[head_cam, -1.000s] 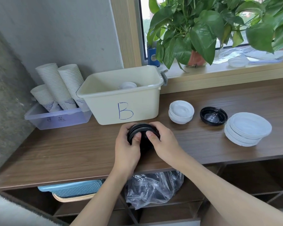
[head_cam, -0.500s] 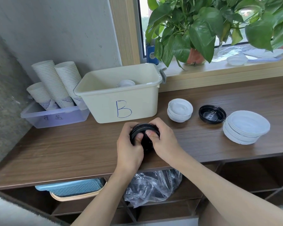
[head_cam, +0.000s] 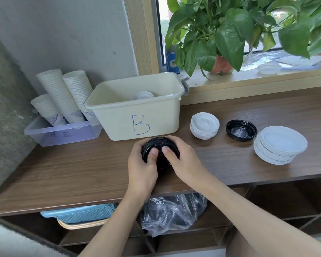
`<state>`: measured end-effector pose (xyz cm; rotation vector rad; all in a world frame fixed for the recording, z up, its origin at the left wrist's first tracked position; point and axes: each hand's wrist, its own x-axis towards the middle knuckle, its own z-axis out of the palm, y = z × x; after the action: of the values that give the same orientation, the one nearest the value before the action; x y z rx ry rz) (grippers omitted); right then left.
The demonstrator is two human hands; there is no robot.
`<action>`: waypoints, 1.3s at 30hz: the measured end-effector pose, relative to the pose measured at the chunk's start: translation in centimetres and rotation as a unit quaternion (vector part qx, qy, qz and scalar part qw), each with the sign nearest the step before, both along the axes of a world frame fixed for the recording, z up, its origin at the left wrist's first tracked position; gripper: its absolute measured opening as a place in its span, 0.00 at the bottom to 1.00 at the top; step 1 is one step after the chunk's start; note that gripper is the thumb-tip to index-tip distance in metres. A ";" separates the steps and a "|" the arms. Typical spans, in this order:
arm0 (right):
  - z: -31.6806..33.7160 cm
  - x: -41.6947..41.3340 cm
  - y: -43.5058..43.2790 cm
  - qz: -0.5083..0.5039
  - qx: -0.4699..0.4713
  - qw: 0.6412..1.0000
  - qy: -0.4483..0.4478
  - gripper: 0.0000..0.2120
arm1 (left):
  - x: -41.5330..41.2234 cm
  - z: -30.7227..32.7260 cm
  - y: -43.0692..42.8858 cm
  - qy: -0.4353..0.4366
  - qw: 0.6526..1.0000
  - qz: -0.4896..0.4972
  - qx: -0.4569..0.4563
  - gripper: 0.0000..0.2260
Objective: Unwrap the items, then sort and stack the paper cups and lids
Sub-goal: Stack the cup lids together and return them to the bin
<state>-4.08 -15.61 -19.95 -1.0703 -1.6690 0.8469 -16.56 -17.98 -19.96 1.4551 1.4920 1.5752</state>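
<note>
The left hand (head_cam: 141,168) and right hand (head_cam: 184,163) close around a stack of round black plastic lids (head_cam: 159,145) from either side, thumbs pressed on top. The stack sits between the palms on the brown wooden counter (head_cam: 82,173), just before the cream plastic bin marked B (head_cam: 137,112).

Glossy black plastic lids (head_cam: 160,145); matt wood-grain counter (head_cam: 82,173); smooth plastic bin (head_cam: 156,115).
</note>
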 end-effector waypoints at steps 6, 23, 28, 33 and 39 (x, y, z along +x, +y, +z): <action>-0.3 0.2 0.2 -0.021 -0.004 1.000 -0.024 0.07 | 0.2 0.0 0.1 -0.030 0.999 0.002 -0.030 0.09; -0.2 0.1 0.2 -0.048 0.023 0.999 0.005 0.10 | 0.7 0.1 -0.1 0.031 0.999 -0.012 0.020 0.13; -0.3 0.2 0.5 -0.063 0.017 0.998 0.011 0.08 | 0.5 -0.1 0.0 0.003 1.000 -0.022 -0.016 0.11; -0.4 0.0 0.3 -0.054 0.030 0.998 0.012 0.15 | 0.7 0.3 0.0 0.033 0.999 -0.014 -0.002 0.08; -0.6 0.2 0.5 -0.044 0.007 0.999 -0.009 0.12 | 0.5 0.1 0.2 -0.008 0.999 0.027 -0.020 0.06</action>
<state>-3.91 -15.11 -20.53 -1.1363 -1.6292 0.7700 -16.01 -17.77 -19.89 1.3874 1.5576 1.5761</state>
